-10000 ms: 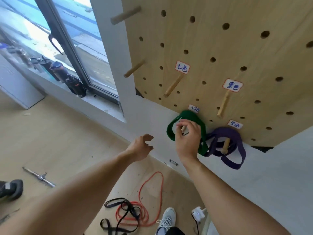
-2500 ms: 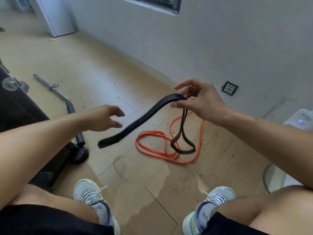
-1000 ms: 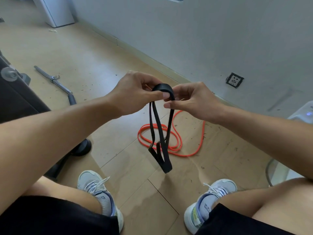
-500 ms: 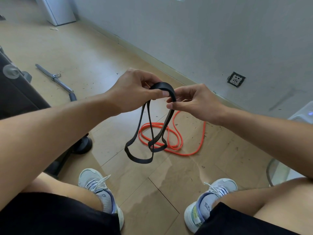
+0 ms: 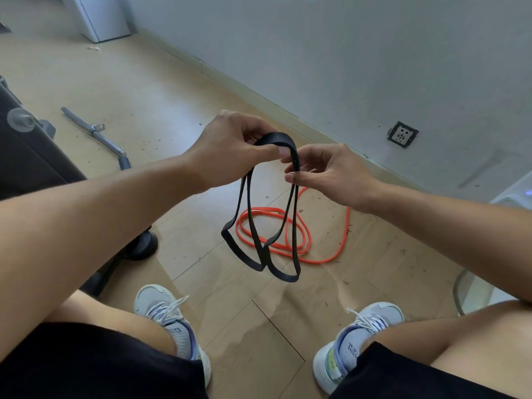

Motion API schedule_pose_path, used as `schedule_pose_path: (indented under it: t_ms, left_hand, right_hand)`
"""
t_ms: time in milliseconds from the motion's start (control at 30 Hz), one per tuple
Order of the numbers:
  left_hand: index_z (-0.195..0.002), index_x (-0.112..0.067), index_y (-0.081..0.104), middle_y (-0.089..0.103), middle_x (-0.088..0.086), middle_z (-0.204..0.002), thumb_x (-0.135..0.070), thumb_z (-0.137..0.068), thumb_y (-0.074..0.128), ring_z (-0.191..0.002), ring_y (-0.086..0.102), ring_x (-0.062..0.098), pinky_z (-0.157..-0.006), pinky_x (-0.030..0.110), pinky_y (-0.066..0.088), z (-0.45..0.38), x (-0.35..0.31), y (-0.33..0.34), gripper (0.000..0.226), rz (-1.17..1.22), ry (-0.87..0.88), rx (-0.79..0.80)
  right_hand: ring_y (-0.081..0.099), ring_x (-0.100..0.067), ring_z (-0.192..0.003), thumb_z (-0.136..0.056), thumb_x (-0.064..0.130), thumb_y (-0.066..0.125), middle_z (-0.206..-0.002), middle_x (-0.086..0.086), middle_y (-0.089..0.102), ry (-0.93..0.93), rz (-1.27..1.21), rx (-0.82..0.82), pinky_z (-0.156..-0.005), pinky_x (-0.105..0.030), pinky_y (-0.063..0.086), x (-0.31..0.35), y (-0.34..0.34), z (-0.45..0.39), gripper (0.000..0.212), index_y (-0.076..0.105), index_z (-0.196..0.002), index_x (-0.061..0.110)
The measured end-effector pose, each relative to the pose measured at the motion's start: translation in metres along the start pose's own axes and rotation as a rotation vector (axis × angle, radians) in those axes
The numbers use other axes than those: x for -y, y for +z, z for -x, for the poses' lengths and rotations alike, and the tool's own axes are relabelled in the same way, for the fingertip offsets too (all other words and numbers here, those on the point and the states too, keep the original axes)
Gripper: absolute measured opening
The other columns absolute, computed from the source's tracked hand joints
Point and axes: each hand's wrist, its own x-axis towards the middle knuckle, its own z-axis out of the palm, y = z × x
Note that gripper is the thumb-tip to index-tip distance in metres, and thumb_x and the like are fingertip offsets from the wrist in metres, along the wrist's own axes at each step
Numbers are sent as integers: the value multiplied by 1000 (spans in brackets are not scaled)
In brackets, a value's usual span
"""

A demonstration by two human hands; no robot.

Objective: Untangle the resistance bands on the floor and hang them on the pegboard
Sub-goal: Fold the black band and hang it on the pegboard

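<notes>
Both hands meet at frame centre: the left hand [image 5: 230,148] and right hand [image 5: 325,171] each pinch the black resistance band [image 5: 260,243], its loops dangling. Below it, the orange resistance band [image 5: 305,240] lies coiled on the wooden floor [image 5: 129,73].

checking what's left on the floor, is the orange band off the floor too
No, the orange band lies coiled on the floor while both hands hold only the black band.

Bare forearms, no sleeves, no rings or watch on my left hand [image 5: 230,148] or right hand [image 5: 328,174]. Below hands: black shorts [image 5: 86,367], bare knees, pale grey lace-up sneakers [image 5: 172,321], white laces, lettering on tongues.
</notes>
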Motion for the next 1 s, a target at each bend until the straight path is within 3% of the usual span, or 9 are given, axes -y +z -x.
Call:
schedule_pose_path:
  t_ms: [67,200,300,400,533,667,867,1000]
  left_hand:
    - [-96,-23,79,66,-16,-70,-33,-84,80,-68,57,0,-66,13,45,0,-3,-1,16,16,1,-10]
    - [-97,-20,79,76,4,-90,-32,-85,80,-83,68,19,-87,39,56,1,-11,-1,18,88,-8,-17]
    - [-97,-17,79,76,8,-92,-30,-85,80,-81,68,16,-90,42,55,2,-15,-2,18,113,-10,-22]
    - [-97,-18,79,76,10,-92,-31,-85,80,-89,69,28,-91,47,55,2,-18,-3,18,102,-5,-17]
    - [-96,-19,79,75,10,-90,-31,-84,81,-76,63,16,-86,43,55,0,-22,-2,17,113,7,-18]
    - [-95,-19,80,74,-2,-81,-28,-84,81,-72,59,4,-76,26,52,-3,-27,0,14,145,22,-30]
    - [-95,-19,80,69,-13,-73,-28,-84,80,-67,56,-2,-69,12,46,-5,-27,6,14,124,38,-13]
    - [-92,-21,79,67,-16,-70,-29,-84,81,-66,56,-3,-68,11,45,-6,-28,11,12,127,36,-12]
  right_hand:
    - [75,-21,-95,-88,13,81,-97,-4,79,16,-13,29,-89,-30,61,-4,1,1,22,76,-108,20]
    - [76,-20,-94,-89,6,78,-100,-11,78,96,-25,126,-84,-24,60,-17,8,6,19,74,-106,12]
    - [76,-18,-93,-91,3,76,-100,-12,79,147,-8,187,-79,-17,57,-26,14,10,20,75,-109,10]
    - [76,-15,-93,-93,2,70,-101,-11,78,180,-1,201,-79,-16,55,-30,15,9,21,75,-112,11]
    - [70,-15,-87,-92,26,76,-89,-6,71,217,96,248,-85,-29,53,-38,23,5,20,73,-112,29]
    - [51,-14,-62,-84,41,83,-65,3,51,231,150,283,-67,-39,43,-46,40,3,29,71,-109,34]
    - [57,-9,-64,-78,43,88,-69,4,58,252,136,333,-69,-33,46,-43,50,4,60,64,-131,31]
    - [57,-8,-64,-74,48,89,-71,4,59,239,147,311,-68,-33,46,-40,57,4,61,66,-129,34]
